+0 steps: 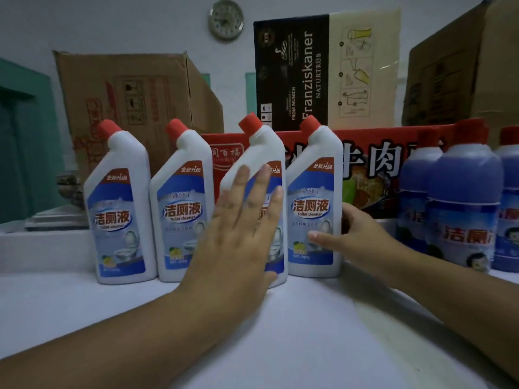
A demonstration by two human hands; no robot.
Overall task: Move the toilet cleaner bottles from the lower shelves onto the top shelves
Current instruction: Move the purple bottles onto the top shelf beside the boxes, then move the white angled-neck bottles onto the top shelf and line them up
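Bottles [182, 209] of toilet cleaner, four white ones with red caps, stand upright in a close row on a white shelf [280, 318], just in front of a long red box [373, 164]. Judging by the cartons and the wall clock at this level, this is probably the top shelf, so at least four bottles look placed. The lower shelves are out of view, so how many are left cannot be told. The third bottle [261, 147] stands before the red box's left end. The left hand [238, 234] lies flat against its label, fingers straight, gripping nothing. Beside it, the right hand [362, 237] holds the fourth bottle [311, 192], thumb on the lower label and fingers hidden behind. Blue bottles [463, 197] crowd the red box's right end. A brown carton [134, 91] sits to the left of the red box, and a black carton [292, 74] stands behind it, with a clock [225, 19] higher up.
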